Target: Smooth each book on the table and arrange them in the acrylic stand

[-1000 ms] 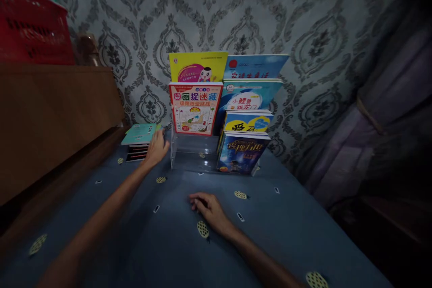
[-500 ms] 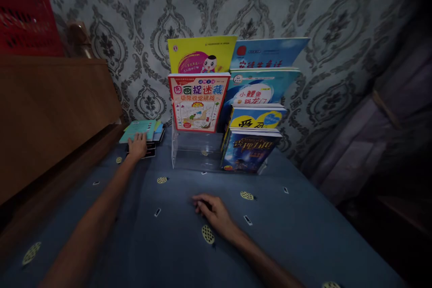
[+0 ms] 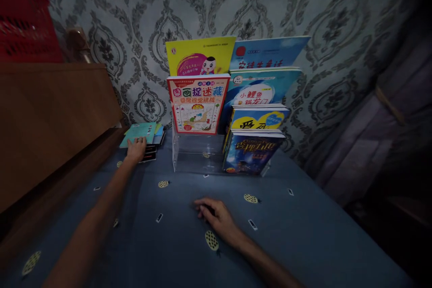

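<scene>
My left hand [image 3: 136,148] is at the near edge of a teal book [image 3: 140,132], which lies on top of a low pile at the back left. Its fingers rest on the cover, and the thumb side is hard to make out. My right hand [image 3: 214,213] hovers or rests over the blue cloth with its fingers loosely curled and apart, holding nothing. Behind it stands a clear rack [image 3: 189,162] with a red picture book [image 3: 199,105], a yellow book [image 3: 200,56], a teal-blue book [image 3: 263,85] and a dark blue book [image 3: 251,155].
A wooden cabinet [image 3: 57,117] borders the left side, with a red basket [image 3: 27,22] on it. Patterned wallpaper [image 3: 209,0] rises behind the rack. A curtain [image 3: 364,126] hangs at the right. The blue cloth [image 3: 303,234] has pineapple prints.
The view has shifted slightly. My left hand is still at the teal book, whose near edge now sits a little differently over the darker books below. My right hand has hardly moved.
</scene>
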Available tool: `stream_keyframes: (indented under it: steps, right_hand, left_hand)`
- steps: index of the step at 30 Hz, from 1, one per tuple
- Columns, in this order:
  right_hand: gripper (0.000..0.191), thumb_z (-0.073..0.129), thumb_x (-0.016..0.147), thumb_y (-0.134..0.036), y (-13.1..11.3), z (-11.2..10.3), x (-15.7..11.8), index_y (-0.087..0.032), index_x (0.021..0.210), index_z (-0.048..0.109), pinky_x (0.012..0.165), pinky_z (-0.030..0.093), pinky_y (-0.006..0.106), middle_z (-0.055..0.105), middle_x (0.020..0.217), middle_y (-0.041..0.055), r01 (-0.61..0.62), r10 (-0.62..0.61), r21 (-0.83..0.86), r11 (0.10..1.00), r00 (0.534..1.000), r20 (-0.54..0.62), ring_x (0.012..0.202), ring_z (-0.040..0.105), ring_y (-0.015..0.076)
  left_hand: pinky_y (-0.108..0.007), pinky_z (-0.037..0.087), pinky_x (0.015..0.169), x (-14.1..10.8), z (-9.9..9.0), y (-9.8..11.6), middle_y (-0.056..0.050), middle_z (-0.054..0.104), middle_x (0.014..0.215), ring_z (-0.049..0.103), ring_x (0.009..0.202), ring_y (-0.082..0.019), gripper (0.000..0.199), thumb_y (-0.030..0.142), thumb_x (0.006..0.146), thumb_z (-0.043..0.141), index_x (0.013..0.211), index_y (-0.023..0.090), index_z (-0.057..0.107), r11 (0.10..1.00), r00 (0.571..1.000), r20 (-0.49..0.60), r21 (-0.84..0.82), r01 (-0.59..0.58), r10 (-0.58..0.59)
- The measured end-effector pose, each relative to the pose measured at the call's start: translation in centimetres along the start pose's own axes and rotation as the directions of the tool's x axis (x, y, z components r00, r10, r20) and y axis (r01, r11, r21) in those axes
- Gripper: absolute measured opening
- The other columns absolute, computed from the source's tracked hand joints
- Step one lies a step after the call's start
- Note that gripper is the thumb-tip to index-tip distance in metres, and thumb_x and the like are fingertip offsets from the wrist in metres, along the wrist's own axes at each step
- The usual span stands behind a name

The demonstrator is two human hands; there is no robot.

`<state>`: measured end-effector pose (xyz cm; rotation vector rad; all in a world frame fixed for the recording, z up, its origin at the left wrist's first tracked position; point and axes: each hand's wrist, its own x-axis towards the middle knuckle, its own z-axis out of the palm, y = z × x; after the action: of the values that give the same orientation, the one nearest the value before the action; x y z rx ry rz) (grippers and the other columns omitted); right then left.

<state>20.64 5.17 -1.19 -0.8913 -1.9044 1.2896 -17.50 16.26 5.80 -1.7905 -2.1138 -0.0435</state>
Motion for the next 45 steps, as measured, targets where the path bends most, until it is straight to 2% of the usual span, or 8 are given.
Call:
stream_keyframes:
  steps: [8,21,25,28,32,35,38,45]
  right_hand:
    - [0.039,0.051,0.09,-0.044,-0.5,-0.1,-0.1,-0.018,0.107,0.074,0.072,0.052,0.033,0.07,0.079,0.0064,0.023,-0.023,-0.02,1.0,1.0,0.013,0.074,0.065,0.0196]
    - [0.033,0.053,0.088,-0.034,-0.7,0.2,0.0,-0.016,0.105,0.075,0.068,0.054,0.031,0.074,0.086,0.0077,0.035,-0.036,0.021,0.999,0.999,0.017,0.073,0.068,0.0183]
    - [0.031,0.054,0.088,-0.033,-0.7,0.1,0.0,-0.017,0.105,0.075,0.069,0.054,0.03,0.073,0.08,0.0059,0.045,-0.045,-0.004,0.999,0.999,0.016,0.073,0.067,0.0182]
    - [0.03,0.055,0.088,-0.032,-0.4,0.1,0.1,-0.017,0.104,0.075,0.069,0.054,0.029,0.073,0.081,0.0055,0.051,-0.051,0.001,0.999,0.998,0.022,0.072,0.067,0.017]
    - [0.032,0.053,0.088,-0.032,-0.3,0.3,0.1,-0.015,0.105,0.075,0.067,0.053,0.028,0.074,0.085,0.0068,0.054,-0.054,0.018,0.998,0.998,0.018,0.072,0.067,0.0163]
    - [0.032,0.052,0.088,-0.031,-0.4,0.3,0.0,-0.015,0.106,0.074,0.066,0.053,0.028,0.074,0.083,0.0066,0.055,-0.055,0.003,0.999,0.998,0.011,0.072,0.067,0.0164]
    - [0.031,0.053,0.089,-0.029,-0.5,0.4,-0.1,-0.016,0.106,0.074,0.067,0.053,0.028,0.074,0.081,0.0059,0.059,-0.059,-0.016,0.998,0.998,0.003,0.072,0.067,0.0166]
    - [0.031,0.049,0.088,-0.022,-0.8,0.4,-0.3,-0.017,0.106,0.074,0.069,0.053,0.028,0.074,0.084,0.0052,0.1,-0.1,-0.071,0.992,0.995,-0.006,0.073,0.068,0.016]
  left_hand:
    - [-0.067,0.032,0.107,-4.3,-1.5,1.1,-0.028,0.062,0.129,0.061,0.12,-0.038,0.05,0.004,0.09,0.033,0.137,0.006,0.053,0.995,0.997,-0.006,0.073,-0.072,0.073]
    - [-0.053,0.044,0.104,-18.7,-4.1,3.3,-0.022,0.062,0.134,0.063,0.12,-0.033,0.052,0.002,0.088,0.036,0.133,0.014,0.059,0.965,0.971,0.071,0.111,-0.237,0.23]
    - [-0.045,0.05,0.096,-23.8,-5.9,4.5,-0.019,0.064,0.133,0.065,0.117,-0.031,0.048,0.003,0.088,0.039,0.129,0.015,0.062,0.946,0.943,0.094,0.036,-0.323,0.319]
    - [-0.045,0.05,0.097,-26.1,-7.7,4.9,-0.014,0.07,0.123,0.068,0.108,-0.028,0.031,0.021,0.097,0.043,0.119,0.021,0.066,0.908,0.911,0.037,-0.111,-0.404,0.41]
    - [-0.041,0.049,0.101,-25.3,-7.7,3.3,-0.009,0.068,0.127,0.065,0.115,-0.025,0.037,0.044,0.1,0.041,0.125,0.025,0.062,0.889,0.93,0.002,-0.293,-0.352,0.369]
    - [-0.044,0.046,0.105,-22.6,-5.2,1.3,-0.013,0.054,0.147,0.055,0.13,-0.03,0.049,0.049,0.1,0.036,0.136,0.021,0.055,0.944,0.99,0.038,-0.309,-0.116,0.135]
    - [-0.044,0.041,0.111,-19.3,-2.1,0.1,-0.018,0.042,0.155,0.044,0.141,-0.031,0.061,0.05,0.098,0.038,0.148,0.015,0.042,0.942,0.991,0.12,-0.323,0.093,-0.057]
    - [-0.045,0.034,0.116,-14.0,0.3,0.2,-0.016,0.042,0.156,0.038,0.145,-0.03,0.057,0.046,0.099,0.036,0.146,0.016,0.047,0.934,0.983,0.182,-0.344,0.1,-0.038]
